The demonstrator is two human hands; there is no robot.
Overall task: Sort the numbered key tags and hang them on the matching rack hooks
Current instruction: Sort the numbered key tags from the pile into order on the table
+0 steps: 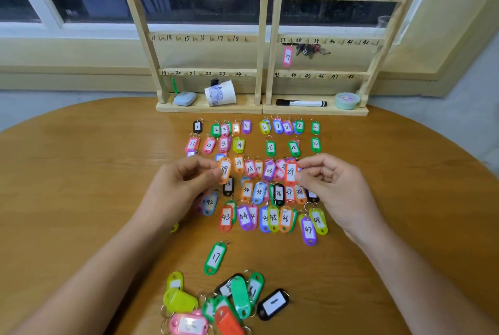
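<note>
the left hand (186, 186) pinched an orange tag 39 (224, 170) between thumb and fingertips, and the right hand (332, 189) pinched a red tag 29 (291, 172) the same way, both over the sorted rows of tags (270, 147) in the middle of the table (81, 159). the rows ran from near the base of the wooden rack (263, 37), which stood at the table's far edge, back toward the wrists. a pink tag 37 (287, 56) hung under the rack's 37 mark, beside a bunch of keys (310, 49). a green tag 17 (215, 257) lay alone between the forearms. a loose pile of tags (239, 297) sat at the near edge. bare wood spread wide to the left and right of the rows.
</note>
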